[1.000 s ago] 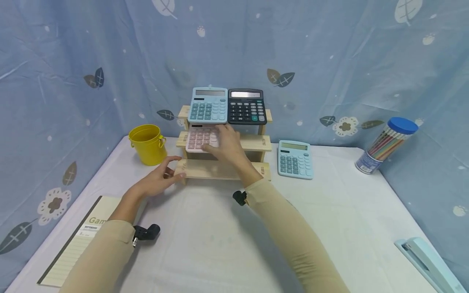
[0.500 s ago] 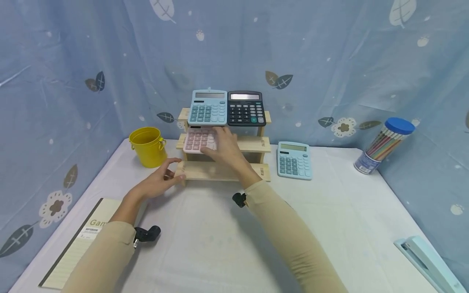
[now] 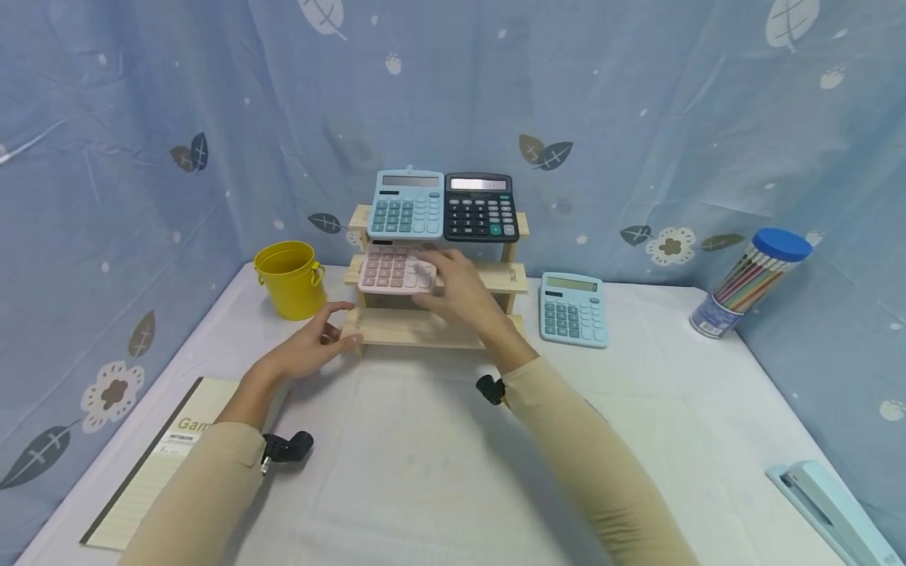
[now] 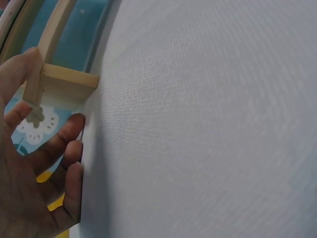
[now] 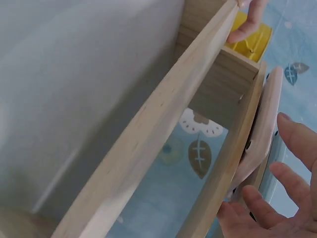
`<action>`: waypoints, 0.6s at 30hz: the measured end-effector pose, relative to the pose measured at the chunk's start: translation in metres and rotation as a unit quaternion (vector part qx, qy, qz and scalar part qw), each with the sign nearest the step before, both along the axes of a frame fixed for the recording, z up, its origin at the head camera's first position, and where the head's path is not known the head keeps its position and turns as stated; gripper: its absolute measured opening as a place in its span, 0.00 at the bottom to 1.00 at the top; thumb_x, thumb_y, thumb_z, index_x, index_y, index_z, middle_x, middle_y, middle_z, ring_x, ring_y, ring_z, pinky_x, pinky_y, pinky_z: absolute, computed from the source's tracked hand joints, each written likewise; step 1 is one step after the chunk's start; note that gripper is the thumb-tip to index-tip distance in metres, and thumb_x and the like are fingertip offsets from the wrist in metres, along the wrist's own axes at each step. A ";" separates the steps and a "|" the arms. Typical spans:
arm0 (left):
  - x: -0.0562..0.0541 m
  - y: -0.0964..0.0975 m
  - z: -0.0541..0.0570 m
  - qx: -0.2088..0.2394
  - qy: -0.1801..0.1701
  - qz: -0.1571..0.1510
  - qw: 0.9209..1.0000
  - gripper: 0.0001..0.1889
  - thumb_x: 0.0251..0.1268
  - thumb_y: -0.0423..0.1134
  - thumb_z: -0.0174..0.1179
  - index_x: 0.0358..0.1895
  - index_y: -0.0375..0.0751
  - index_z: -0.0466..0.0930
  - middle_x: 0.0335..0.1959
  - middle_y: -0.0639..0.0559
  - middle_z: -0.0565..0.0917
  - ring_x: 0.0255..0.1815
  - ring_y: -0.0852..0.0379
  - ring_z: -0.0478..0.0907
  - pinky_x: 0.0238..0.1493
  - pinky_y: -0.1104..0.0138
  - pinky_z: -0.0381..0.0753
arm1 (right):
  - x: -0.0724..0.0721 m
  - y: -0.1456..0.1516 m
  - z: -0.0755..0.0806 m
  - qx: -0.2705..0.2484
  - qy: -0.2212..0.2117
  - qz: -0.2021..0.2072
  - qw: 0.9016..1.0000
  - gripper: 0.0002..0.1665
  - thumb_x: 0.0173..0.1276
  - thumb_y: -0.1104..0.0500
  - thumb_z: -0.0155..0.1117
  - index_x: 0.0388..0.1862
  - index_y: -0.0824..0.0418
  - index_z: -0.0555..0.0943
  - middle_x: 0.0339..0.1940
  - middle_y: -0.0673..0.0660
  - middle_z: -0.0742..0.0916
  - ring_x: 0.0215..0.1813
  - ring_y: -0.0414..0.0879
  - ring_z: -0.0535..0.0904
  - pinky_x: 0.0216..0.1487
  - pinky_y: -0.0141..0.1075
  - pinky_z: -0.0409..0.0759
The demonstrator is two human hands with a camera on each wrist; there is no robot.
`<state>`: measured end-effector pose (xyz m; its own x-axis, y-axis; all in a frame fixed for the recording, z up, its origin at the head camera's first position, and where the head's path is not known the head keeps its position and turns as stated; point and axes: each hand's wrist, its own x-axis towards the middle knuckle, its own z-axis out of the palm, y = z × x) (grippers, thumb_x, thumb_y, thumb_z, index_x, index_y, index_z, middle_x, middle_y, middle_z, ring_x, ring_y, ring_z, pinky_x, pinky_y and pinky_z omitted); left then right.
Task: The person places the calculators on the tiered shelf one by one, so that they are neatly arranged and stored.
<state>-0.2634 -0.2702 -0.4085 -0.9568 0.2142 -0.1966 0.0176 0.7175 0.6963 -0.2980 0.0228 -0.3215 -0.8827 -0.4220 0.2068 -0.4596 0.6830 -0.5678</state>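
Note:
A three-step wooden stand bears a light-blue calculator and a black calculator side by side on its top step. The pink calculator lies at the left of the middle step. My left hand pinches the left end of the bottom step, thumb in front and index finger behind, as the left wrist view shows. Beside the pink calculator's right edge is my right hand, its fingers spread. In the right wrist view, the calculator's pink side leans on the step, with fingertips close to it.
Another light-blue calculator lies right of the stand. A yellow bucket stands to its left. At the right are a tub of pencils and a pale-blue stapler. A notebook lies under the left forearm.
My right hand has let go of the pink calculator and drawn off to the right. The calculator shifted slightly left before that. My left hand keeps its place at the stand.

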 end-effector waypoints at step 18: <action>0.002 -0.001 0.000 0.004 -0.007 0.007 1.000 0.42 0.69 0.71 0.55 0.79 0.66 0.46 0.61 0.37 0.74 0.59 0.41 0.73 0.55 0.52 0.74 | 0.014 0.056 -0.005 0.036 0.024 0.009 0.999 0.45 0.64 0.45 0.76 0.76 0.55 0.70 0.73 0.62 0.74 0.72 0.61 0.67 0.70 0.59 0.68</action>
<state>-0.2615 -0.2711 -0.4082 -0.9570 0.2025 -0.2075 -0.0015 0.7124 0.7018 -0.2839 0.0788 -0.3269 -0.8647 -0.4524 0.2181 -0.4976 0.7128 -0.4943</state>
